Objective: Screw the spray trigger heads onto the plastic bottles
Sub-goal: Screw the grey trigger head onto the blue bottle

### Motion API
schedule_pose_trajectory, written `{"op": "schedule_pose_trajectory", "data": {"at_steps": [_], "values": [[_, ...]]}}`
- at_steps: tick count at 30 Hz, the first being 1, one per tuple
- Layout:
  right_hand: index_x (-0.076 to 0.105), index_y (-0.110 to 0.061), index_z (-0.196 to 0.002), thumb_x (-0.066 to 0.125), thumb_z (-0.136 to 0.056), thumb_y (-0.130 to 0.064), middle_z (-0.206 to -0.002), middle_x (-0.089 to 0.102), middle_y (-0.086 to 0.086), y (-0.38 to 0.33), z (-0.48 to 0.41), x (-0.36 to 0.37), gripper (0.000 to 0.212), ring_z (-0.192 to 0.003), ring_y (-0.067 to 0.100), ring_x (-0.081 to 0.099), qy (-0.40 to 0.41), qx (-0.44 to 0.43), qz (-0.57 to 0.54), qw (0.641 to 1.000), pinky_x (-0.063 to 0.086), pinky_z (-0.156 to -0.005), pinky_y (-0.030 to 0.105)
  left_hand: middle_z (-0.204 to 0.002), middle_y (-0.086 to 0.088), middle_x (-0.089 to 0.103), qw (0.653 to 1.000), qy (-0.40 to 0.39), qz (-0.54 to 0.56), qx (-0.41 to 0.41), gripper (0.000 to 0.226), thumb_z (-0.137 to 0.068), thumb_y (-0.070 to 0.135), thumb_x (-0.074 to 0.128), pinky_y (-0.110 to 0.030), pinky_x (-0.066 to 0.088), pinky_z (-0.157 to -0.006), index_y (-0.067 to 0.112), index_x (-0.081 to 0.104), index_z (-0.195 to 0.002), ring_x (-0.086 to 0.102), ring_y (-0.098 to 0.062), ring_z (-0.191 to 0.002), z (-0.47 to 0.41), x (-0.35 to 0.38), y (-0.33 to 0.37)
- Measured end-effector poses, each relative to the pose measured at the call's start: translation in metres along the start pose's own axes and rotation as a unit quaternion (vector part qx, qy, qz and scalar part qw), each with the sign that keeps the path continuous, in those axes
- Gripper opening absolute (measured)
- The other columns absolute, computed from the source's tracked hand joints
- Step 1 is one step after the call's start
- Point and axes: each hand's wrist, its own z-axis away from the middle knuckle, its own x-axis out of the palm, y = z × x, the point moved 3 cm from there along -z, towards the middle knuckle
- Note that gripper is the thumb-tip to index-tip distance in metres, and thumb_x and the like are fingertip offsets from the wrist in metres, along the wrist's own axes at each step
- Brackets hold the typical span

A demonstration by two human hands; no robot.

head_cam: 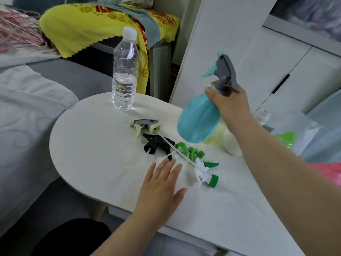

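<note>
My right hand (228,106) is closed around the neck of the blue bottle (198,121), at the right of the frame, holding it tilted and clear of the bench (88,148). Its grey trigger head (225,74) is already on; if the collar is not fully tight, I think the bottle could slip off it and drop onto the pale bottles (227,139) just beneath.

My left hand (162,183) is open and empty, fingers spread flat low over the bench, near the loose heads at centre frame: a black head (154,144), a grey and light green one (144,124), a green one (191,151) and a white and green one (204,174). Their thin tubes cross each other, so grabbing one carelessly could drag the others off the edge.

The water bottle (125,71) stands well apart, toward the upper left.
</note>
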Motion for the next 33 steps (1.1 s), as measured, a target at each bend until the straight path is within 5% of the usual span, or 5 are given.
{"op": "schedule_pose_trajectory", "data": {"at_steps": [6,17,21,27,33], "values": [[0.051,-0.014,-0.095,0.064,-0.077,-0.02,-0.073,0.048,-0.009,0.03,-0.042,0.045,0.023,-0.07,0.009,0.047,0.015,-0.001,0.022,1.0,0.036,-0.051,0.002,-0.098,0.006,0.071,0.998,-0.042,-0.04,0.033,0.057,-0.045,0.051,0.077,-0.034,0.056,-0.074,0.02,0.069,-0.092,0.065,-0.01,-0.096,0.0,0.016,-0.001],[0.041,-0.018,-0.094,0.06,-0.08,-0.023,-0.07,0.042,-0.013,0.068,-0.065,0.067,0.023,-0.07,0.011,0.046,0.027,0.033,0.065,0.997,0.035,-0.059,0.021,-0.099,0.006,0.071,0.997,-0.061,-0.041,0.016,0.052,-0.049,0.05,0.075,-0.038,0.055,-0.078,0.019,0.068,-0.089,0.064,-0.011,-0.1,-0.003,0.019,-0.004],[0.042,-0.011,-0.113,0.06,-0.08,-0.027,-0.087,0.047,-0.004,0.069,-0.062,0.068,0.041,-0.081,0.016,0.047,0.002,0.041,0.089,0.995,0.036,-0.072,0.026,-0.1,0.006,0.071,0.997,-0.062,-0.044,0.018,0.052,-0.049,0.05,0.075,-0.039,0.055,-0.078,0.02,0.069,-0.089,0.064,-0.011,-0.1,-0.003,0.019,-0.004],[0.04,-0.011,-0.119,0.061,-0.08,-0.03,-0.093,0.046,-0.004,0.063,-0.056,0.064,0.048,-0.085,0.015,0.047,-0.014,0.052,0.095,0.994,0.035,-0.073,0.024,-0.099,0.007,0.071,0.996,-0.071,-0.041,0.021,0.051,-0.047,0.051,0.075,-0.037,0.055,-0.078,0.02,0.069,-0.088,0.064,-0.01,-0.098,-0.004,0.017,-0.003],[0.016,-0.011,-0.138,0.056,-0.084,-0.03,-0.136,0.044,0.009,0.063,-0.034,0.052,0.07,-0.119,0.019,0.044,-0.003,0.054,0.068,0.996,0.032,-0.086,0.023,-0.098,0.003,0.071,0.998,-0.056,-0.04,0.011,0.051,-0.046,0.045,0.079,-0.04,0.054,-0.078,0.018,0.069,-0.088,0.065,-0.015,-0.097,-0.004,0.016,-0.003]]}}
